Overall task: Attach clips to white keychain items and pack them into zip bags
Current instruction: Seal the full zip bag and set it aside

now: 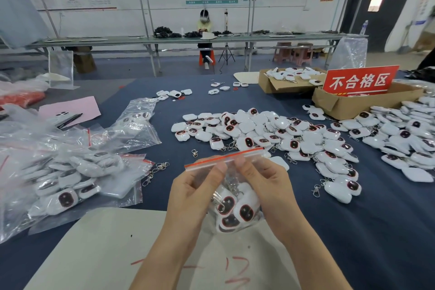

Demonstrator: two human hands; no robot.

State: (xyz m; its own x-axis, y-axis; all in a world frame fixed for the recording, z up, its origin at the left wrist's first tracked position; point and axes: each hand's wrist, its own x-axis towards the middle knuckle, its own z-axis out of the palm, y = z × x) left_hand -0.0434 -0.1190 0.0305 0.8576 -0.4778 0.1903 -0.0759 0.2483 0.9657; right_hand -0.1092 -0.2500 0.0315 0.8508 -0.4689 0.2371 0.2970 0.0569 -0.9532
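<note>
I hold a clear zip bag (231, 226) with a red seal strip (223, 158) up in front of me. My left hand (195, 193) pinches the strip near its left end and my right hand (263, 183) pinches it near the middle. Several white keychain items (235, 211) with dark red-rimmed windows and metal clips hang in the bag's bottom. A large loose heap of the same white items (270, 134) lies on the dark blue table beyond my hands. Loose metal clips (155, 172) lie left of the bag.
Filled and empty zip bags (70, 172) pile up at the left. Two cardboard boxes (341, 103), one with a red sign (360, 81), stand at the back right beside another heap of items (404, 139). A white board (94, 249) lies under my forearms. A person sits at a far bench.
</note>
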